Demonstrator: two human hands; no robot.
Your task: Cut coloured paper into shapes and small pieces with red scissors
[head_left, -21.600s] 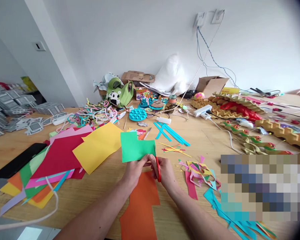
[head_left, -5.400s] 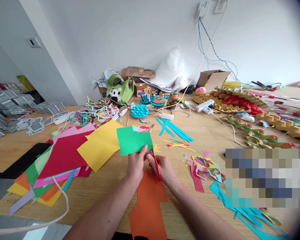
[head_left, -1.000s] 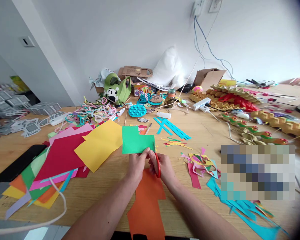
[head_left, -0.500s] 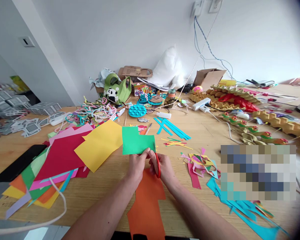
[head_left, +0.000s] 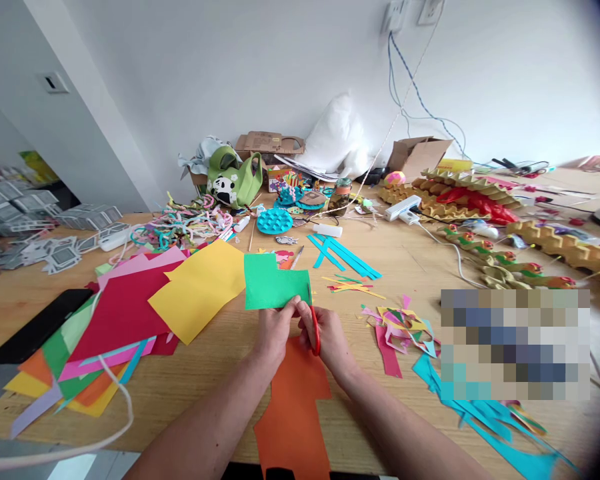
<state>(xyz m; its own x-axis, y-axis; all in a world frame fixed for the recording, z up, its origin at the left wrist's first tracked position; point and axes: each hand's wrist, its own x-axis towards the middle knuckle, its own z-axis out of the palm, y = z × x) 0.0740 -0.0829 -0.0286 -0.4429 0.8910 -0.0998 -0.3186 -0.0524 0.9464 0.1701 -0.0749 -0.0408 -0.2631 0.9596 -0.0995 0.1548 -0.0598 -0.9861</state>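
Observation:
A green sheet of paper (head_left: pixel 273 285) with a notched top edge is pinched at its lower edge by my left hand (head_left: pixel 276 328). My right hand (head_left: pixel 325 333) is closed round the red-handled scissors (head_left: pixel 317 331), whose blades lie along the sheet's right edge. Both hands are close together, fingertips nearly touching. Beneath them an orange sheet (head_left: pixel 296 413) lies on the wooden table, reaching to the front edge.
To the left lie yellow (head_left: pixel 197 287) and red sheets (head_left: pixel 125 307) and a white cable (head_left: pixel 125 407). Blue strips (head_left: pixel 347 255) lie ahead; paper scraps (head_left: pixel 400 327) and egg-carton pieces (head_left: pixel 555 247) are right. A green bag (head_left: pixel 235 180) stands at the back.
The scissors have shifted very slightly at the green sheet's right edge. Both hands stay in nearly the same place.

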